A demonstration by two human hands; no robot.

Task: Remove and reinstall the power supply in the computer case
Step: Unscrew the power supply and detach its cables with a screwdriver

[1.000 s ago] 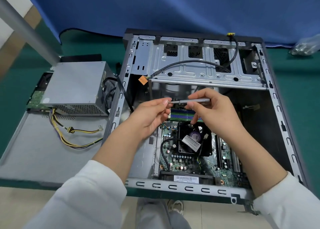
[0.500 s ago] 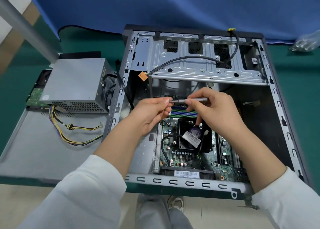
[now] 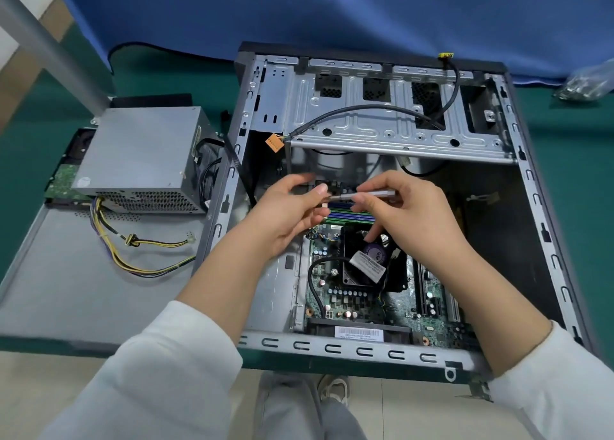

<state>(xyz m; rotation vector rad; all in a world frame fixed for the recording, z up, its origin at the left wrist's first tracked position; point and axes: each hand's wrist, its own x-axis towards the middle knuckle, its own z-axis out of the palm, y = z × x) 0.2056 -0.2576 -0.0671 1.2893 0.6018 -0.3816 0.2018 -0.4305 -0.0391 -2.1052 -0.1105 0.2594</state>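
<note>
The grey power supply point(image 3: 139, 154) sits outside the computer case point(image 3: 332, 348), to its left, with its yellow and black cables point(image 3: 133, 243) trailing toward me. The case lies open on its side. Above the memory sticks inside, both hands hold a slim silver screwdriver point(image 3: 372, 194) level. My right hand point(image 3: 408, 213) pinches its handle. My left hand point(image 3: 285, 217) pinches the tip end with its thumb and lower fingers, while its index finger is lifted. The left hand is blurred.
The power supply rests on the removed side panel point(image 3: 66, 290), partly over a drive with a green board point(image 3: 63, 177). A CPU fan point(image 3: 372, 260) lies under my hands, and the drive cage point(image 3: 382, 124) is beyond them. A plastic bag point(image 3: 584, 84) lies at the far right.
My left hand's index finger has lifted away from the screwdriver tip. Both hands stay over the memory sticks, and the view has tilted slightly.
</note>
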